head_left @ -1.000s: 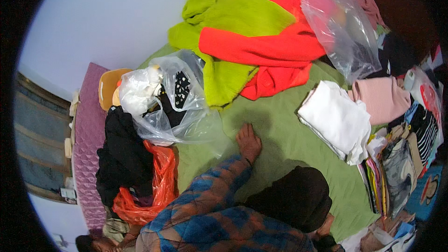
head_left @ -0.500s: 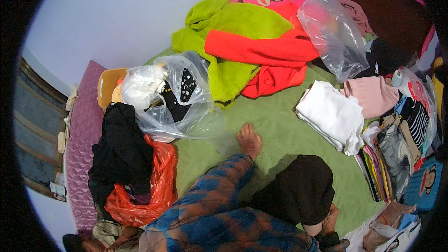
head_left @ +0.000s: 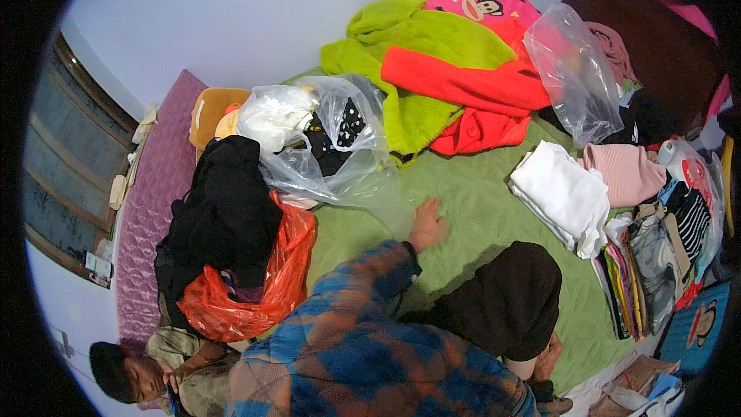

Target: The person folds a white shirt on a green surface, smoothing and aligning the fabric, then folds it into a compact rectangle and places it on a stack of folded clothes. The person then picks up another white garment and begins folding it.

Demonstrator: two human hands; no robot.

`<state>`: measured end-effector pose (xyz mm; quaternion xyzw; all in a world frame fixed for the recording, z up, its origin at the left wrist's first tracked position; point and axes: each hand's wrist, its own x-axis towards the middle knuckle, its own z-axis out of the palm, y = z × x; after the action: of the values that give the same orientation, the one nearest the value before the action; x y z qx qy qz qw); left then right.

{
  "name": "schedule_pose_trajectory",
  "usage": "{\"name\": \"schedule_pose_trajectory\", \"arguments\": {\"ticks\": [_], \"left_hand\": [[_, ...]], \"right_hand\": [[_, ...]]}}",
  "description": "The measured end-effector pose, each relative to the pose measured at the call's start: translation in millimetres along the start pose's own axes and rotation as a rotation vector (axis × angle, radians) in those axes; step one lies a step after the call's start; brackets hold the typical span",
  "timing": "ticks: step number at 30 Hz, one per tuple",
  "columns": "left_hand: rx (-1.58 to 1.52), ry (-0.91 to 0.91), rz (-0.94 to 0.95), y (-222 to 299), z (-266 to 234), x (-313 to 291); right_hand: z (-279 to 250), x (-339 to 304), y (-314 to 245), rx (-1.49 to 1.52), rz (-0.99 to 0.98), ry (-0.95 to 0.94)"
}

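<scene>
My left hand (head_left: 428,225) rests on the green bed sheet (head_left: 471,185), its fingers partly spread and nothing in them. Beside it lies the edge of a clear plastic bag (head_left: 363,185) with white and black clothes inside. My right hand (head_left: 548,357) is low by my bent leg in dark brown trousers (head_left: 513,293). The leg partly hides that hand, and its fingers do not show clearly. To the right of my left hand, a folded white garment (head_left: 559,193) lies next to a folded pink ribbed one (head_left: 624,174).
Lime-green (head_left: 432,38) and red (head_left: 471,89) fleece garments lie at the back. A red plastic bag (head_left: 289,262) and black clothing (head_left: 224,208) are at left. Folded clothes (head_left: 656,247) are stacked at right. Another person (head_left: 123,378) is at lower left.
The view has shifted, so the bedding and clothes sit farther right. My left hand has turned on the sheet, its fingers now pointing more to the right. More of the other person shows.
</scene>
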<state>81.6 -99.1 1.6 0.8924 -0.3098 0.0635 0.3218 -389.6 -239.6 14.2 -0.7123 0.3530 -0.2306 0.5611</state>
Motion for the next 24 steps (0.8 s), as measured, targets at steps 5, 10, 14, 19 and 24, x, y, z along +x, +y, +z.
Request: {"name": "schedule_pose_trajectory", "arguments": {"ticks": [5,10,14,19,24], "left_hand": [[-0.844,0.1,-0.523,-51,-100,40],[-1.357,0.646,-0.636,-89,-169,130],[-1.198,0.707,-0.207,-79,-187,206],[-0.187,0.64,-0.023,17,-164,261],[0.343,0.134,0.02,63,-164,207]], "right_hand": [[19,3,-34,0.202,0.044,0.017],[25,3,-69,0.495,0.192,0.0],[30,6,-71,0.313,0.146,0.032],[41,6,-55,0.682,0.377,0.171],[36,4,-47,0.574,0.302,0.137]]}}
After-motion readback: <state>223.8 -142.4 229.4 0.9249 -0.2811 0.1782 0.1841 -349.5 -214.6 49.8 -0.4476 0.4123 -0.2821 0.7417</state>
